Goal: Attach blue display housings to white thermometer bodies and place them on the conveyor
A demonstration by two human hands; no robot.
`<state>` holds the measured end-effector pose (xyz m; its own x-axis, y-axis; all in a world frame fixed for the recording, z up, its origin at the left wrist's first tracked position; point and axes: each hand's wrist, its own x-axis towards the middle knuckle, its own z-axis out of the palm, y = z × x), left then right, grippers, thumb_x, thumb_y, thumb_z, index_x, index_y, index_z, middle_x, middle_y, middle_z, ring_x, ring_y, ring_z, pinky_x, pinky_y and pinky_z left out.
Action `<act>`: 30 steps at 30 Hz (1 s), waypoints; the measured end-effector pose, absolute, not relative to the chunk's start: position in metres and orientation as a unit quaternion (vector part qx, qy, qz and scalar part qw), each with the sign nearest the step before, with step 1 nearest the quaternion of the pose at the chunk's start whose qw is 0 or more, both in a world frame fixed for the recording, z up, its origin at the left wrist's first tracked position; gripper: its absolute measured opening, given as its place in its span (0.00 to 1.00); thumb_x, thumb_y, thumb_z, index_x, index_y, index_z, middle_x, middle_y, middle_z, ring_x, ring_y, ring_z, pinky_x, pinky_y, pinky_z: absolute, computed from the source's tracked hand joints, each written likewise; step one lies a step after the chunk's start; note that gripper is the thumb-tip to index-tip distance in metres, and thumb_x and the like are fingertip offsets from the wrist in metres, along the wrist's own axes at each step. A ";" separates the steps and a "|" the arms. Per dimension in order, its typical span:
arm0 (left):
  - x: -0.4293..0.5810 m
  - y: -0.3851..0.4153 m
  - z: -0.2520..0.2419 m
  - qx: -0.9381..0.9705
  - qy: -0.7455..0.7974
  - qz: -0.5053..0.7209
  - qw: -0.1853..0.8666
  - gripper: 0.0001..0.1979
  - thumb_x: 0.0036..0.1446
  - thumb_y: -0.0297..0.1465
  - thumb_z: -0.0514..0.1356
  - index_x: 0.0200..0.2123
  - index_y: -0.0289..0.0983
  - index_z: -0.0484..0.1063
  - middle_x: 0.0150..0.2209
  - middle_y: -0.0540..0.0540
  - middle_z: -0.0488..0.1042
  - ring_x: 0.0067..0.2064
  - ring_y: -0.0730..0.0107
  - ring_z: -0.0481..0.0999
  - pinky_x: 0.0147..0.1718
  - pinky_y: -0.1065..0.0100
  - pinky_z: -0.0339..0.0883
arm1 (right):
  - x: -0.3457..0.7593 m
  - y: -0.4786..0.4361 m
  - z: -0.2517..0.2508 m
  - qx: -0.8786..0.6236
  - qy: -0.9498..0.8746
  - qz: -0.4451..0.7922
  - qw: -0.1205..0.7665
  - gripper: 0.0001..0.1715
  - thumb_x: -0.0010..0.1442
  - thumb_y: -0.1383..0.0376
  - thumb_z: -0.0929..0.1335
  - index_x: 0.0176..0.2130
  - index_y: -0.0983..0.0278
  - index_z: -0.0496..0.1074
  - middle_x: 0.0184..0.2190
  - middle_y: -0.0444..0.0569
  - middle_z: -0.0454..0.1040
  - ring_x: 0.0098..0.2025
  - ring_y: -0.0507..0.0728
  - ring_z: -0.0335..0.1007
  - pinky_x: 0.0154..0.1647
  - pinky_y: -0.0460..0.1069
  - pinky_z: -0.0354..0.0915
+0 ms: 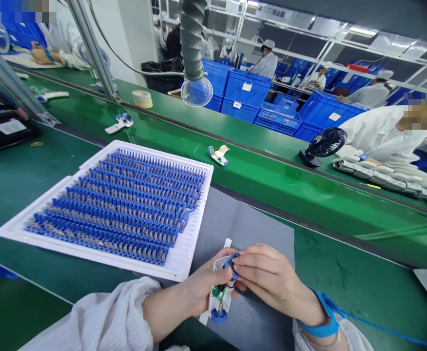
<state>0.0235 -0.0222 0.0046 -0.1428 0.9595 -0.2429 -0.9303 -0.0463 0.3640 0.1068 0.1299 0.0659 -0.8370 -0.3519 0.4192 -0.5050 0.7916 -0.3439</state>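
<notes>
Our left hand and right hand curl shut on a small white plastic housing; it sits between them, gripped by both.

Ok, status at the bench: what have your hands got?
Left hand gripping white plastic housing, green circuit board inside. Right hand pinching its blue part. White tray of blue-and-metal parts alongside, left of the hands.
</notes>
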 end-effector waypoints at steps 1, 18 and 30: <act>0.023 -0.022 0.005 0.033 0.225 0.721 0.655 0.31 0.33 0.39 0.72 0.41 0.37 0.64 0.25 0.52 0.71 0.28 0.75 0.73 0.25 0.76 0.65 | 0.107 0.130 0.067 0.227 -0.930 0.235 0.167 0.12 0.61 0.70 0.66 0.46 0.67 0.68 0.40 0.52 0.73 0.46 0.56 0.65 0.47 0.52 0.65; 0.026 -0.027 0.009 0.178 0.333 0.661 0.649 0.30 0.30 0.41 0.72 0.36 0.37 0.64 0.30 0.51 0.64 0.34 0.73 0.65 0.30 0.71 0.50 | 0.101 0.135 0.078 0.147 -0.867 0.476 -0.015 0.04 0.59 0.72 0.65 0.33 0.64 0.65 0.50 0.53 0.60 0.54 0.57 0.56 0.52 0.53 0.59; 0.020 -0.026 0.008 0.177 0.344 0.676 0.626 0.31 0.32 0.42 0.72 0.39 0.38 0.64 0.31 0.51 0.63 0.34 0.73 0.63 0.32 0.71 0.50 | 0.102 0.131 0.071 0.127 -0.875 0.457 0.095 0.06 0.58 0.73 0.66 0.35 0.63 0.65 0.38 0.49 0.67 0.42 0.55 0.62 0.42 0.51 0.61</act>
